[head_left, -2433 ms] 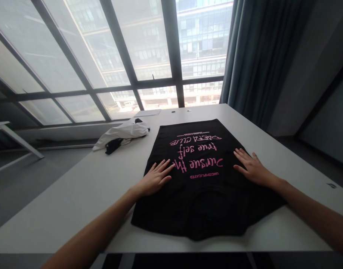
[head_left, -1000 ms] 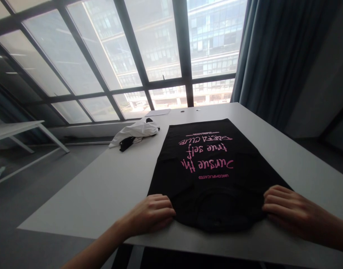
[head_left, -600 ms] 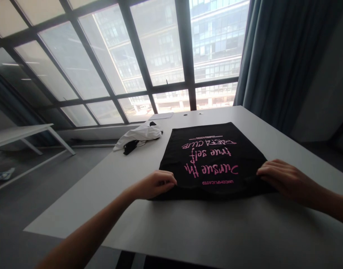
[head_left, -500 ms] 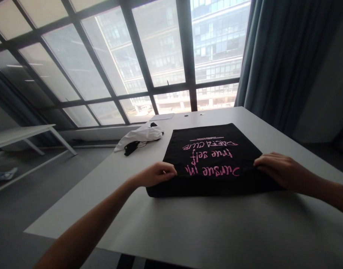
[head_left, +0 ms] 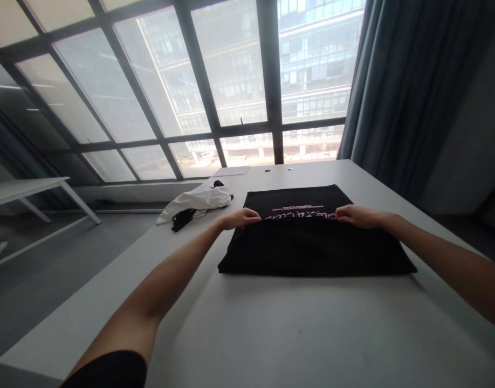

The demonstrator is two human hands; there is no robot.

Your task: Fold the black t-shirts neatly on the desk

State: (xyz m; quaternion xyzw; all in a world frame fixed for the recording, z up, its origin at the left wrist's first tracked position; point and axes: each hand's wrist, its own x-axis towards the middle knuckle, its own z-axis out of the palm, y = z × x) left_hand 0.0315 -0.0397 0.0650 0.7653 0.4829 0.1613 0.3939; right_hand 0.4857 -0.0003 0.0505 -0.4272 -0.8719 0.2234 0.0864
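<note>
A black T-shirt (head_left: 312,250), folded into a wide flat shape with pink lettering on its upper face, lies on the white table (head_left: 296,323). My left hand (head_left: 242,217) pinches the folded-over edge at its left side. On the right, my right hand (head_left: 357,216) grips the same edge between thumb and fingers. The edge is stretched between both hands and lies across the lettering. Only the upper lines of print show; the larger words are covered by the black cloth.
To the left on the table lies a crumpled white and black cloth (head_left: 199,202). A white sheet (head_left: 232,171) rests at the far edge, near a small dark disc (head_left: 267,170). Beyond stand a large window and a blue curtain (head_left: 397,97). Another white table (head_left: 25,188) stands at far left.
Both hands have moved away from me and closer together, carrying the T-shirt's near edge over the print. The large pink words are now covered.
</note>
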